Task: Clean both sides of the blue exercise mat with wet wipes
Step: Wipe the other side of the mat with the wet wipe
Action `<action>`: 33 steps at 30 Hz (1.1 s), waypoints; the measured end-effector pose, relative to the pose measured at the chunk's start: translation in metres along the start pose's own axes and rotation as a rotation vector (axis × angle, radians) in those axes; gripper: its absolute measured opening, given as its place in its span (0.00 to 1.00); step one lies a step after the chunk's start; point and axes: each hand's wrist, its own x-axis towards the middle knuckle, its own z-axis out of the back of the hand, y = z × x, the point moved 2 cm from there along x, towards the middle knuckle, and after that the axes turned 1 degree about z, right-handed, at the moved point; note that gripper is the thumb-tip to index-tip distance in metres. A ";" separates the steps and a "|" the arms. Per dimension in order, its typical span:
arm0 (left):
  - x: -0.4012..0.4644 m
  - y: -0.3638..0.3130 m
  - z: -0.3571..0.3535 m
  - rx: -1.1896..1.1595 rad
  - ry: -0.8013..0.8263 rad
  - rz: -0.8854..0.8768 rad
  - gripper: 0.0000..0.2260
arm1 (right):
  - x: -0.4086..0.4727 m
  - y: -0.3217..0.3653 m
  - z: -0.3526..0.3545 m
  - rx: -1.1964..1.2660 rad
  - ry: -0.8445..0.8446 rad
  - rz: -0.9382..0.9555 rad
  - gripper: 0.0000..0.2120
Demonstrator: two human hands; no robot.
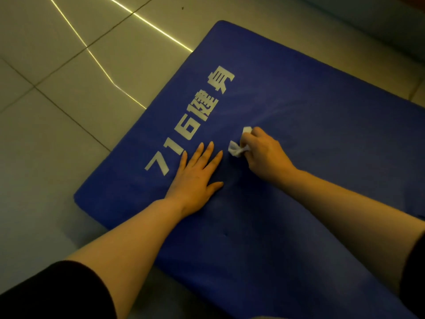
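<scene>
**Wiping the printed face of the mat**

From my remote seat I see the right hand (264,153) clenched around a crumpled white wet wipe (238,149), fingers curled over it so that the wipe bulges out on the thumb side and a second corner shows just beyond the knuckles. The wipe is pressed against the blue exercise mat (310,125), which lies flat on the tiled floor (57,100) with its lettered face up.

Just beside the grip, on the thumb side, the left hand (197,178) rests flat on the mat, fingers straight and slightly spread, holding nothing. Its fingertips point toward the white lettering (190,120), which runs along the mat edge beyond the grip and past the left hand; the little finger touches the lowest printed character. Both forearms reach in from the near side, each ending in a dark sleeve (57,293). Thin bright light lines (101,65) cross the floor well apart from the grip.
</scene>
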 end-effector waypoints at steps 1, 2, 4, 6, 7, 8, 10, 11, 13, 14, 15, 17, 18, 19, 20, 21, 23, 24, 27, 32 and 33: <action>-0.005 0.002 0.003 -0.004 0.011 -0.011 0.32 | 0.002 0.001 -0.001 -0.015 0.010 0.005 0.01; -0.014 0.008 0.003 0.006 0.026 -0.018 0.31 | -0.002 0.003 -0.002 -0.026 0.023 0.008 0.01; -0.037 0.023 -0.001 0.041 0.038 -0.015 0.30 | -0.022 0.007 -0.001 -0.029 0.090 0.034 0.02; -0.063 0.041 -0.010 0.076 -0.019 0.004 0.30 | -0.048 0.011 -0.001 -0.038 0.170 0.083 0.02; -0.073 0.048 -0.017 0.092 -0.064 0.022 0.31 | -0.058 0.012 -0.002 -0.045 0.194 0.104 0.02; -0.079 0.053 -0.024 0.103 -0.098 0.036 0.31 | -0.062 0.012 -0.003 -0.041 0.203 0.118 0.02; -0.082 0.056 -0.036 0.139 -0.120 0.057 0.29 | -0.051 0.011 -0.002 0.003 0.173 0.128 0.03; -0.080 0.055 -0.041 0.169 -0.136 0.063 0.29 | -0.040 0.010 -0.003 0.026 0.142 0.128 0.02; -0.077 0.056 -0.045 0.205 -0.160 0.064 0.29 | -0.014 0.009 -0.003 0.036 0.074 0.127 0.03; -0.076 0.057 -0.046 0.210 -0.174 0.058 0.29 | -0.005 0.008 -0.004 0.023 0.051 0.125 0.03; -0.076 0.058 -0.047 0.216 -0.193 0.051 0.29 | -0.003 0.008 -0.005 0.005 0.028 0.131 0.03; -0.076 0.058 -0.049 0.227 -0.215 0.050 0.28 | -0.017 0.010 -0.008 -0.028 0.001 0.181 0.03; -0.077 0.057 -0.049 0.233 -0.226 0.058 0.28 | -0.031 0.012 -0.009 -0.031 0.005 0.211 0.03; -0.076 0.056 -0.050 0.236 -0.239 0.061 0.28 | -0.045 0.015 -0.010 -0.024 0.029 0.242 0.04; -0.077 0.055 -0.051 0.233 -0.249 0.061 0.28 | -0.058 0.019 -0.010 -0.007 0.055 0.275 0.04; -0.076 0.054 -0.050 0.228 -0.255 0.059 0.28 | -0.067 0.022 -0.011 0.010 0.096 0.292 0.03; -0.077 0.054 -0.051 0.218 -0.259 0.058 0.28 | -0.065 0.029 -0.013 0.018 0.120 0.294 0.06; -0.077 0.054 -0.051 0.219 -0.258 0.060 0.28 | -0.055 0.033 -0.014 0.014 0.104 0.301 0.11; -0.077 0.053 -0.050 0.235 -0.258 0.072 0.28 | -0.009 0.042 -0.013 0.018 0.125 0.201 0.05; -0.075 0.055 -0.051 0.215 -0.278 0.070 0.28 | -0.030 0.036 -0.010 0.050 0.214 0.189 0.04; -0.075 0.055 -0.052 0.214 -0.285 0.068 0.27 | -0.048 0.036 -0.009 0.053 0.284 0.222 0.05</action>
